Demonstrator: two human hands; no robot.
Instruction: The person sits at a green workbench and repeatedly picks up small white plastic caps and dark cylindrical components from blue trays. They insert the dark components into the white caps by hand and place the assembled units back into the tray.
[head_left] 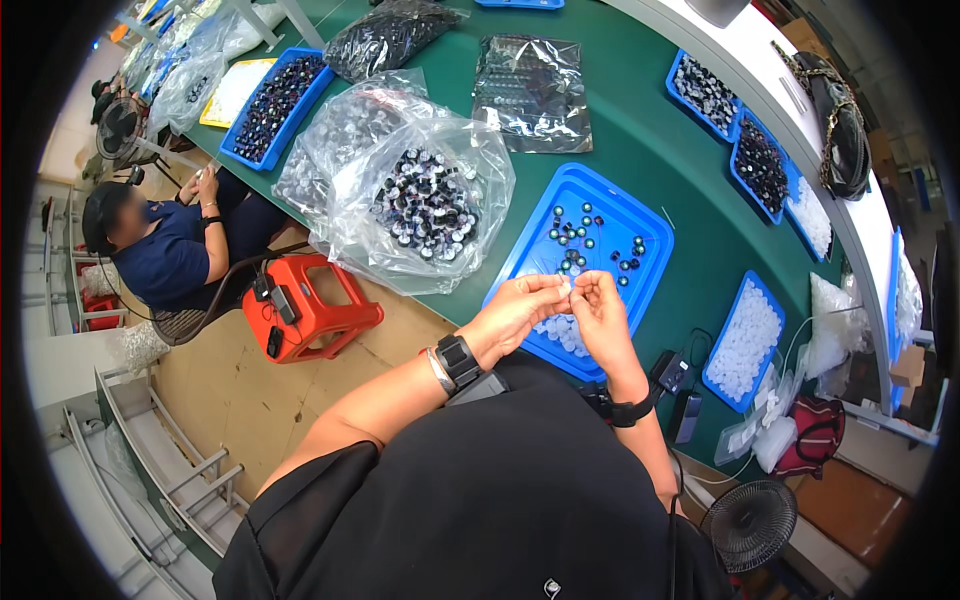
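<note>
My left hand [519, 312] and my right hand [601, 318] meet over a blue tray [648, 240], their thumbs and fingertips pinched together. A tiny whitish piece shows between the fingertips, too small to name. In the tray beyond my fingers lie small dark round pieces [574, 235] with shiny greenish tops. White translucent pieces [562, 333] are heaped at the tray's near end, partly hidden by my hands. Left of the tray, an open clear plastic bag [480, 215] holds many black-and-white small parts [425, 205].
Blue trays of dark parts [760, 165] and white pieces [745, 340] line the green table's [620, 100] right side. A black plastic bag [530, 95] lies beyond my tray. A red stool [310, 310] stands at the left, near a seated person [165, 245]. A fan [750, 525] stands lower right.
</note>
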